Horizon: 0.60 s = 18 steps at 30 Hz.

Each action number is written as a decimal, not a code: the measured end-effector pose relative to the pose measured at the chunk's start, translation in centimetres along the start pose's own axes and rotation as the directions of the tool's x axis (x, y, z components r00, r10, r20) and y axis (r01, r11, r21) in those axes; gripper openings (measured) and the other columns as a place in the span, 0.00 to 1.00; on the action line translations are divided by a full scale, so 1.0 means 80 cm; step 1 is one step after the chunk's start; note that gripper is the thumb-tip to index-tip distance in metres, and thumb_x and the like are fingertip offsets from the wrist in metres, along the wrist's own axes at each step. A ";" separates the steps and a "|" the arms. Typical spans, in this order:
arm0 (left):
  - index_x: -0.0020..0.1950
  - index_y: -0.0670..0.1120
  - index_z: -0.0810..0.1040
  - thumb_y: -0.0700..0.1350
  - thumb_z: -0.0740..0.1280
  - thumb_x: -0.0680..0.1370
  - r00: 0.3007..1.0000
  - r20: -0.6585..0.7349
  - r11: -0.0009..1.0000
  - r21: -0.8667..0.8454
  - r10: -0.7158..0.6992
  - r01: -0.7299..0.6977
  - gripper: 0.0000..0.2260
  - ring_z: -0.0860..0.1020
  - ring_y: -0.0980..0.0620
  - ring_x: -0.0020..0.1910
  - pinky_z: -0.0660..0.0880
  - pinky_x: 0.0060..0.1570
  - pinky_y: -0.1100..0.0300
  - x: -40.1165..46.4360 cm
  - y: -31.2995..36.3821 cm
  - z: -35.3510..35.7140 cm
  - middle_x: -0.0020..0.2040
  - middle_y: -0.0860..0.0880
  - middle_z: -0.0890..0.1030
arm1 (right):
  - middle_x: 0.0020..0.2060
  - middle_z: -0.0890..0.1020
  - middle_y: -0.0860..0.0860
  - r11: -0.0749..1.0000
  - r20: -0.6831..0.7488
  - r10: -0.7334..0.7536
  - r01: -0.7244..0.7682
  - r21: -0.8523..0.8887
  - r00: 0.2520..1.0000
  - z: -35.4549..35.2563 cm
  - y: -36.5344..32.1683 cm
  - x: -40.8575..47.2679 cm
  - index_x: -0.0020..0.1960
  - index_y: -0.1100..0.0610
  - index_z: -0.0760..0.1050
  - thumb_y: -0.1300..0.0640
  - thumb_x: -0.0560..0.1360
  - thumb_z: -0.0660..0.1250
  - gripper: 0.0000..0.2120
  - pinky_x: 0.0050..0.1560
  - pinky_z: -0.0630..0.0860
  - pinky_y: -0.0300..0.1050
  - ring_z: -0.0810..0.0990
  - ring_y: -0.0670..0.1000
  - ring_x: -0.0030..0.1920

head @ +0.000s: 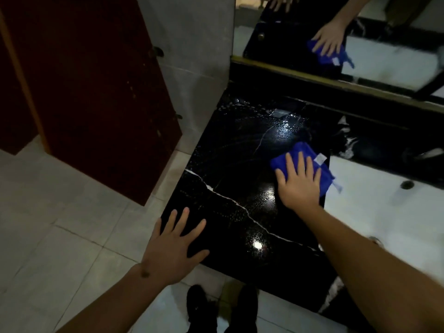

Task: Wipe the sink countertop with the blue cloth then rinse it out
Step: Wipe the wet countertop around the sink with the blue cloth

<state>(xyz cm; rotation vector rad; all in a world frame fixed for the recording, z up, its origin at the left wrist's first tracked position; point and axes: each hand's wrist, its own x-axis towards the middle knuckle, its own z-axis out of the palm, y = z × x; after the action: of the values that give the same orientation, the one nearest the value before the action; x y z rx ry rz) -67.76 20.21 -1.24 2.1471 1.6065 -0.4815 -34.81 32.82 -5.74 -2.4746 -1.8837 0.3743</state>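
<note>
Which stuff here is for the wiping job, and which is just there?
For the job:
- blue cloth, under the flat right hand
- black countertop, wet and shiny
- white sink with its drain
- left hand, flat on the counter's edge

Just there:
- red door
- mirror
- floor tiles

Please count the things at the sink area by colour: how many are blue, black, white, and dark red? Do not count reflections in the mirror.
Blue: 1, the blue cloth under the right hand
Black: 1, the countertop, where the left hand rests
White: 1, the sink basin
Dark red: 1, the door
Total: 4
</note>
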 end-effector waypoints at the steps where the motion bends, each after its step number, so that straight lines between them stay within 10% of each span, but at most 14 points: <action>1: 0.79 0.65 0.42 0.77 0.23 0.62 1.000 0.011 1.000 0.010 0.010 -0.010 0.46 0.39 0.42 0.80 0.43 0.77 0.40 0.000 -0.002 -0.001 0.80 0.48 0.37 | 0.81 0.50 0.54 1.000 -0.018 0.006 -0.006 -0.007 1.000 0.007 -0.009 -0.021 0.81 0.47 0.51 0.37 0.82 0.44 0.31 0.78 0.42 0.63 0.46 0.58 0.81; 13: 0.78 0.65 0.54 0.78 0.32 0.67 0.999 0.017 0.999 -0.020 0.043 -0.042 0.43 0.46 0.45 0.81 0.46 0.77 0.41 -0.001 -0.012 -0.020 0.82 0.48 0.47 | 0.81 0.48 0.50 0.942 0.034 -0.322 0.324 -0.088 0.946 0.044 -0.102 -0.161 0.81 0.43 0.49 0.36 0.82 0.45 0.29 0.78 0.42 0.62 0.42 0.55 0.81; 18: 0.79 0.66 0.46 0.73 0.24 0.64 0.999 0.018 0.999 -0.030 0.029 -0.029 0.44 0.40 0.45 0.80 0.42 0.75 0.39 0.011 -0.004 -0.019 0.80 0.50 0.38 | 0.81 0.52 0.47 0.980 -0.020 -0.201 0.200 -0.020 0.979 0.024 -0.076 -0.078 0.81 0.43 0.52 0.37 0.82 0.47 0.28 0.79 0.43 0.58 0.46 0.52 0.81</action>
<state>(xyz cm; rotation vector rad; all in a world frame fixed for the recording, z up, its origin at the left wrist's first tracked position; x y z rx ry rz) -67.77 21.80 -0.41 2.1355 1.5607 -0.4643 -42.51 28.29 -5.56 -2.2592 -2.1108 0.3247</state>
